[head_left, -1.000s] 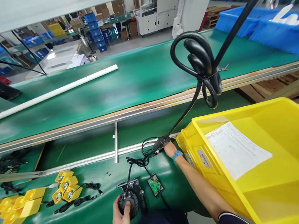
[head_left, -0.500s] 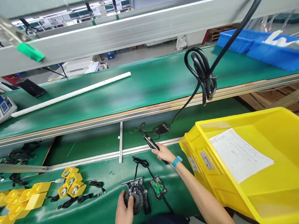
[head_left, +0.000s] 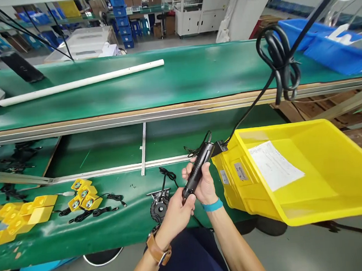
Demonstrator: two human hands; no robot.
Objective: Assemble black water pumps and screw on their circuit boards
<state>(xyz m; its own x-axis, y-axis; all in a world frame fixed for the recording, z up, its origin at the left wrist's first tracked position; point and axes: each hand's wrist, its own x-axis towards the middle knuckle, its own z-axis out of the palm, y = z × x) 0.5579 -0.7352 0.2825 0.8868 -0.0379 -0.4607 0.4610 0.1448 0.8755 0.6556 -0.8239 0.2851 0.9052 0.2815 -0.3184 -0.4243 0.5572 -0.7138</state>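
My right hand (head_left: 204, 185) is wrapped round the body of a black electric screwdriver (head_left: 199, 167), held tilted over the near edge of the green bench. My left hand (head_left: 176, 212) pinches the tool's lower tip. The tool's thick black cable (head_left: 252, 102) climbs to a tied coil (head_left: 279, 64) hanging at the upper right. A round black part (head_left: 159, 208) with a thin black lead lies on the green mat (head_left: 113, 233) just left of my hands; neither hand touches it.
A big yellow bin (head_left: 314, 209) with a paper sheet in it stands tilted at my right. Yellow housings (head_left: 80, 197) with black leads lie at the left. A white tube (head_left: 79, 82) rests on the upper conveyor belt. Blue bins (head_left: 325, 45) sit at the far right.
My right hand lifted the screwdriver off the bench and drew it toward me. My left hand let go of the round black part and took the tool's tip. The view shifted left.
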